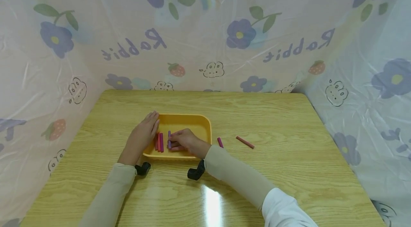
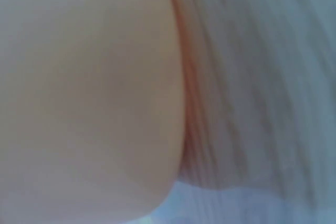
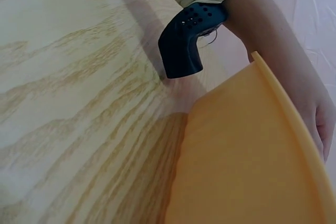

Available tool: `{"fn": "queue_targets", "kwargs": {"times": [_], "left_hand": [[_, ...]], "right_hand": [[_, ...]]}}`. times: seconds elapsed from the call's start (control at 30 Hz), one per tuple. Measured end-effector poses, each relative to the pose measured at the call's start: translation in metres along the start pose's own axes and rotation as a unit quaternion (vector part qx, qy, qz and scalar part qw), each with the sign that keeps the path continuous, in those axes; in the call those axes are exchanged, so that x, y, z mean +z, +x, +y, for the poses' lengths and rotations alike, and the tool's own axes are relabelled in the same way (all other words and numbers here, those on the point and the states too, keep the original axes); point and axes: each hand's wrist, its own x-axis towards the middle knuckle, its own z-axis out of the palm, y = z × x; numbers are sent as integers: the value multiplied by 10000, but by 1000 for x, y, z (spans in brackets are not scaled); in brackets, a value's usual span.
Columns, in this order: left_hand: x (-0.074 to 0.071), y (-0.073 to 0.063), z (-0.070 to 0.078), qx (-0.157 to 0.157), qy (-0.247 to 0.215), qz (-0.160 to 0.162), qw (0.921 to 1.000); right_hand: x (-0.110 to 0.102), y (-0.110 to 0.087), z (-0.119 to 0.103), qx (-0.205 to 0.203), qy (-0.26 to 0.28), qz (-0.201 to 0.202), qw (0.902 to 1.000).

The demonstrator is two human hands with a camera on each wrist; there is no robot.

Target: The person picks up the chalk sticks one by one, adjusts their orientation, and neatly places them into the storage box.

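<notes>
A yellow tray (image 1: 189,117) lies on the wooden table, its outer wall (image 3: 236,145) close up in the right wrist view. My left hand (image 1: 144,129) rests along its left end with fingers extended. Inside, my right hand (image 1: 186,142) pinches a short purple stick (image 1: 169,135) between thumb and fingers. Just left of it, several pink and red sticks stand side by side, a magenta stick (image 1: 162,143) nearest. The right fingers partly cover the purple stick. Pale, blurred skin fills much of the left wrist view.
On the table (image 1: 273,120), right of the tray, lie a magenta stick (image 1: 220,142), beside the right forearm, and a brownish-red stick (image 1: 245,142). Black wrist cameras (image 1: 196,171) hang below both wrists, near the tray's front edge. A patterned curtain (image 1: 199,41) surrounds the table's back and sides.
</notes>
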Motion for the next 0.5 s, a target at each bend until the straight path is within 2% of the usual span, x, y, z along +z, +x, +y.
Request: {"fn": "queue_targets", "kwargs": {"times": [0.5], "left_hand": [[1, 2, 0, -50, 34, 56, 10000]], "right_hand": [[-1, 3, 4, -67, -128, 57, 9999]]}}
